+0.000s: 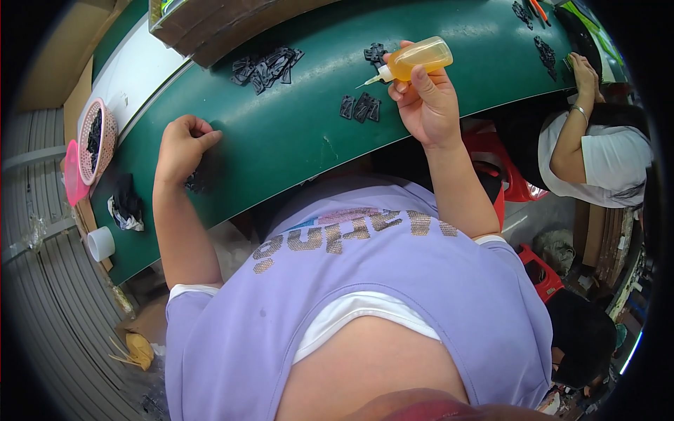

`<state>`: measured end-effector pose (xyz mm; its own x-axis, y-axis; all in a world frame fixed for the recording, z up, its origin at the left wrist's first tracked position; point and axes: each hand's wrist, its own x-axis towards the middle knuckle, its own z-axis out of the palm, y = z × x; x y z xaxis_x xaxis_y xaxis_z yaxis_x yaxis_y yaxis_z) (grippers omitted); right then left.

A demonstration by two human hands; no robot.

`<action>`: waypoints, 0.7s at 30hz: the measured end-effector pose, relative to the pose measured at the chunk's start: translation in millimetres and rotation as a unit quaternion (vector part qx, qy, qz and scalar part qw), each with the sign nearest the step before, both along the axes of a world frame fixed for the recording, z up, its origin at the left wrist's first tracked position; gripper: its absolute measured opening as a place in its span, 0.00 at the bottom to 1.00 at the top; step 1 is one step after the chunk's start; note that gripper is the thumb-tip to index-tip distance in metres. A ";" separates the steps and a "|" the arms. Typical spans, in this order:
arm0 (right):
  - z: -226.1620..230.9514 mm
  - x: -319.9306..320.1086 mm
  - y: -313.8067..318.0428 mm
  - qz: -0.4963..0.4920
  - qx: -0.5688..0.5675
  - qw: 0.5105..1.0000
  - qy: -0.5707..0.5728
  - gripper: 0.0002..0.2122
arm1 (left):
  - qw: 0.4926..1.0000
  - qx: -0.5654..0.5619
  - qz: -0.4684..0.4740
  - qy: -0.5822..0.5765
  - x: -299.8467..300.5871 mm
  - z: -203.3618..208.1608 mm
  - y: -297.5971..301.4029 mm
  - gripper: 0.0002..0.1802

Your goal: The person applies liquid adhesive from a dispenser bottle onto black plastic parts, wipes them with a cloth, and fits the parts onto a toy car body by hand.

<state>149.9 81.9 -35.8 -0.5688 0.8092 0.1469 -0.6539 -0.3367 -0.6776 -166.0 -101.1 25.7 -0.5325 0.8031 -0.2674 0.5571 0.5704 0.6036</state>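
Observation:
My right hand (427,112) grips a clear squeeze bottle (430,56) of yellow-orange liquid. The bottle is tilted, its thin needle tip pointing left and down above the green table. Below the tip lie a few flat black pieces (362,108), and another small cluster (375,53) is partly behind the bottle. On the left, my left hand (184,146) is closed at the tabletop, thumb and fingertips together; whether something small is between them is hidden. Dark pieces (196,179) lie beside its wrist. A larger pile of black pieces (270,68) sits farther back between my hands.
A cardboard box (210,31) stands at the back left of the green table (281,147). A pink basket (107,137) of black pieces, a dark cloth (125,200) and a white cup (101,243) line the left end. At right, a co-worker (597,154) sits near more black pieces (545,57).

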 end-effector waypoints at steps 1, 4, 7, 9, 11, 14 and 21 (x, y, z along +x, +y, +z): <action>0.1 0.3 0.0 -0.001 0.000 1.000 0.000 0.20 | 1.000 0.013 0.016 -0.006 -0.5 1.0 0.0 0.09; 2.1 0.8 -0.4 0.000 -0.002 1.000 -0.007 0.20 | 0.995 0.079 0.027 -0.055 -17.1 -1.6 -5.8 0.07; 5.1 2.8 1.5 0.010 -0.023 1.000 -0.006 0.19 | 0.973 0.167 0.071 -0.140 -16.7 4.4 -6.3 0.06; 3.0 6.9 8.0 0.069 -0.092 0.991 0.071 0.19 | 0.969 0.176 0.076 -0.155 -12.4 9.5 -7.6 0.06; -1.6 9.9 14.0 0.081 -0.128 0.984 0.099 0.19 | 0.960 0.194 0.090 -0.183 -6.4 13.3 -8.4 0.07; 2.2 14.1 17.9 0.103 -0.205 0.963 0.140 0.20 | 0.940 0.211 0.105 -0.248 3.3 13.8 -6.2 0.11; 10.9 27.1 18.6 0.191 -0.376 0.862 0.281 0.19 | 0.882 0.265 0.110 -0.374 28.8 8.2 4.2 0.11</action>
<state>177.1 100.4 -24.9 -0.8251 0.5650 0.0022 -0.5513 -0.8061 0.2151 -137.2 -96.9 33.9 -0.5240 0.8205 -0.2284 -0.1994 0.1425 0.9695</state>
